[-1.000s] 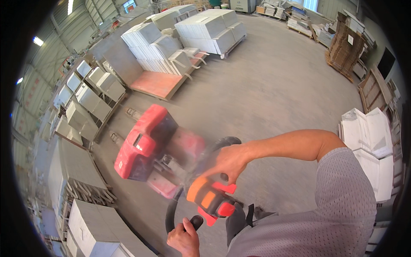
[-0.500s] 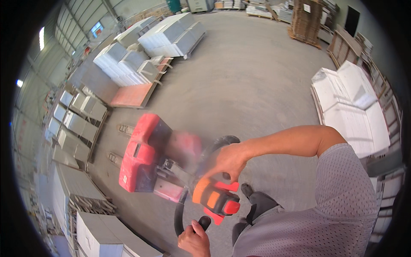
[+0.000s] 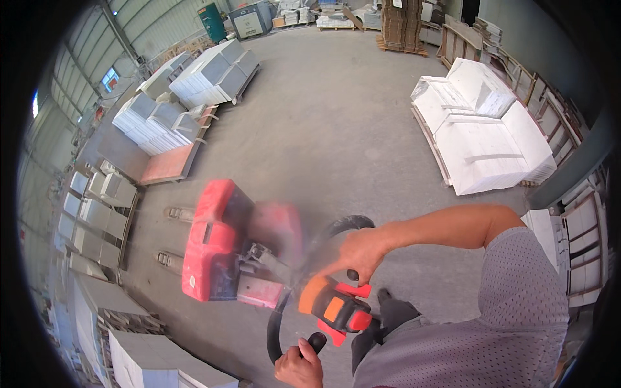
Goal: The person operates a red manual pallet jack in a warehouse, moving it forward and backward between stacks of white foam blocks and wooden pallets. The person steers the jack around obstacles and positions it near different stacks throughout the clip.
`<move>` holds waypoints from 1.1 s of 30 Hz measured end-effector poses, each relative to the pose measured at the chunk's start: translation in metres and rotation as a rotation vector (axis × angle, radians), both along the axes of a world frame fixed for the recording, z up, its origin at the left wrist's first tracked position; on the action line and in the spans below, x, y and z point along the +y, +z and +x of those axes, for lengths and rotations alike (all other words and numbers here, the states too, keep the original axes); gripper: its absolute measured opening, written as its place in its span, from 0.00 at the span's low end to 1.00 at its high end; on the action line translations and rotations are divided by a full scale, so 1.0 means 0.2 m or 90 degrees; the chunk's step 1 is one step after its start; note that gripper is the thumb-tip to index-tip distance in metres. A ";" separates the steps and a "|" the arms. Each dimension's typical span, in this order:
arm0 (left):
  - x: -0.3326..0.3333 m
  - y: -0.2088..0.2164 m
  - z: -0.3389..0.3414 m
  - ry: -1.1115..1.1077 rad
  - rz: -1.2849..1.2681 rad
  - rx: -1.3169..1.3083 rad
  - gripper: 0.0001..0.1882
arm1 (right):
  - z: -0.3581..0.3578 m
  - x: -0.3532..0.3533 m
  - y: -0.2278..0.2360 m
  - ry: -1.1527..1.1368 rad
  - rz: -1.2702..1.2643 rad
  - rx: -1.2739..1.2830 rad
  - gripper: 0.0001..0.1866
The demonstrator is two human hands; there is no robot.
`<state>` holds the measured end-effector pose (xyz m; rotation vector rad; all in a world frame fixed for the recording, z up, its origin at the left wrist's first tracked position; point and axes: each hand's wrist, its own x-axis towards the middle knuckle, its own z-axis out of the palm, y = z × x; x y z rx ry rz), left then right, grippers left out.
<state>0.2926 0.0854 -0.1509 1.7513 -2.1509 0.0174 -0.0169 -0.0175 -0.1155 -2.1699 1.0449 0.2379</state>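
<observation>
A red electric pallet truck [image 3: 217, 242] stands left of centre, its two forks [image 3: 171, 260] pointing left. Its steering handle [image 3: 275, 333] reaches toward me, a curved black loop around an orange and black control head [image 3: 333, 307] with red buttons. My left hand [image 3: 299, 367] is closed around the lower black grip, the thumb lying along it. Across the handle's far side lies my right hand [image 3: 359, 254], fingers curled down over the bar beside the control head. Part of that grip is hidden under the hand, and a blur covers the area just beyond it.
Strapped white stone slabs [image 3: 485, 152] sit on a pallet at the right. Along the left are more slab stacks [image 3: 210, 74], a reddish pallet [image 3: 171, 165] and grey slabs [image 3: 116, 304] close by. A brown stack [image 3: 401, 26] stands far back on the concrete floor [image 3: 323, 97].
My view has swung right, so the slab stacks and far pallets sit farther left in the picture. Both hands keep their hold on the handle, and my feet have shifted.
</observation>
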 end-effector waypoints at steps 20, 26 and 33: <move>3.27 0.77 2.91 -0.225 -0.031 0.032 0.21 | 2.80 3.90 0.87 -0.194 -0.076 0.040 0.45; 3.78 0.83 3.16 -0.262 -0.014 0.063 0.22 | 3.07 4.50 0.92 -0.225 -0.065 0.036 0.45; 4.34 0.84 3.54 -0.304 0.004 0.050 0.21 | 3.46 5.15 0.92 -0.271 -0.042 0.047 0.46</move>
